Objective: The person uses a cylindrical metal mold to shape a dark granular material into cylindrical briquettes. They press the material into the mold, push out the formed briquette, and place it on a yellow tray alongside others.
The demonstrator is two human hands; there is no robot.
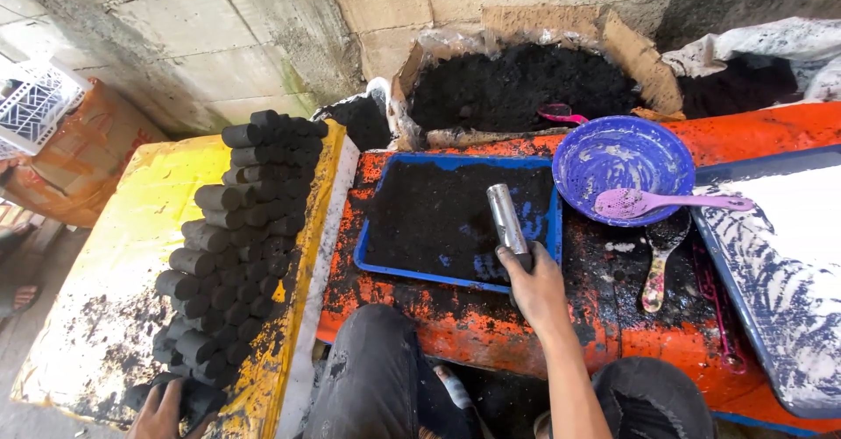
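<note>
Here, right hand [536,292] grip clenched round metal tube [507,217] base, tube over blue tray [371,229], left hand [160,413] grip unclear.

Blue bowl [624,159] at upper right, a pink slotted spoon [666,202] resting across its rim. White-dusted tray [771,281] at right edge. Cardboard box [526,80] of black powder at top centre. White crate [35,102] at upper left.

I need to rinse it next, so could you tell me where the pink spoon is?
The pink spoon lies across the rim of the blue bowl, upper right of the head view, handle pointing right toward the white-powder tray.
</note>
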